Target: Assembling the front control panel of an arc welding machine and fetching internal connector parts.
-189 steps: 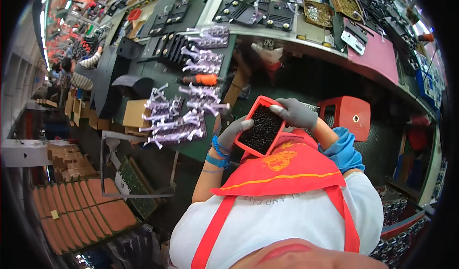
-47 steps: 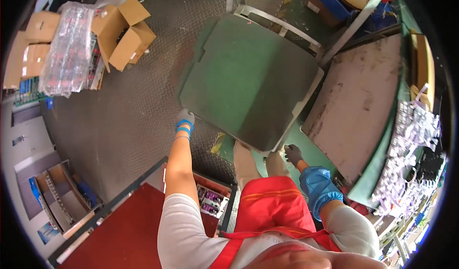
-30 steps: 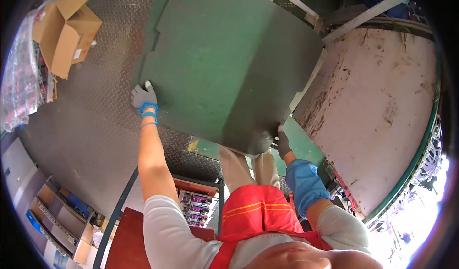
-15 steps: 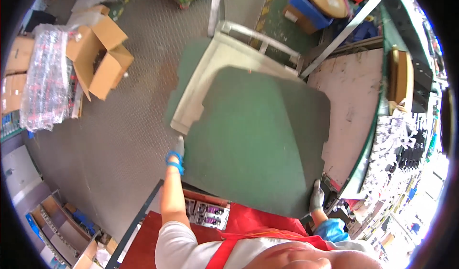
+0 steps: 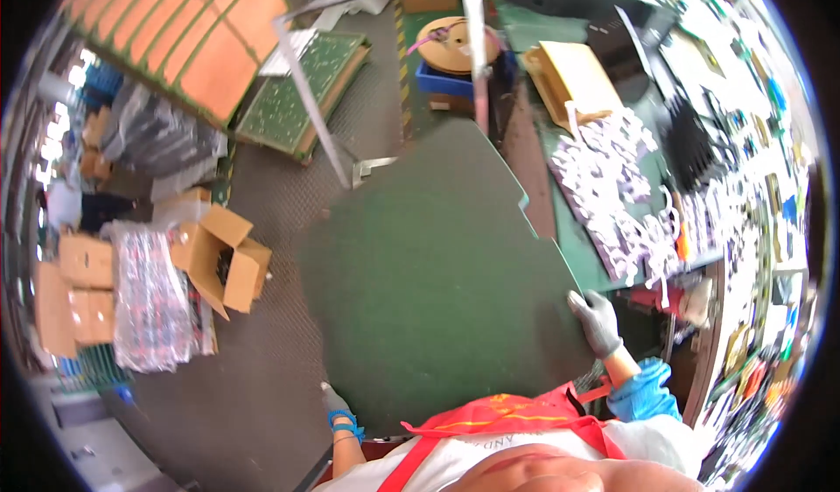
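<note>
A large flat dark green sheet with notched corners spreads in front of my body and fills the middle of the view. My right hand, in a grey glove, grips its right edge near the front, with the thumb on the upper face. At the near left edge is my left hand, also gloved, with a blue band at the wrist. Its fingers are closed at the sheet's rim and partly hidden. The near edge of the sheet lies close to my red apron.
Beyond the sheet stands a metal frame. A workbench on the right carries white strips and a tan box. On the left are an open carton and a plastic-wrapped stack. A cable reel stands at the back.
The view has tilted up and turned right. The green sheet, held in both hands, has come nearer my body, and the pale tray beneath it no longer shows.
</note>
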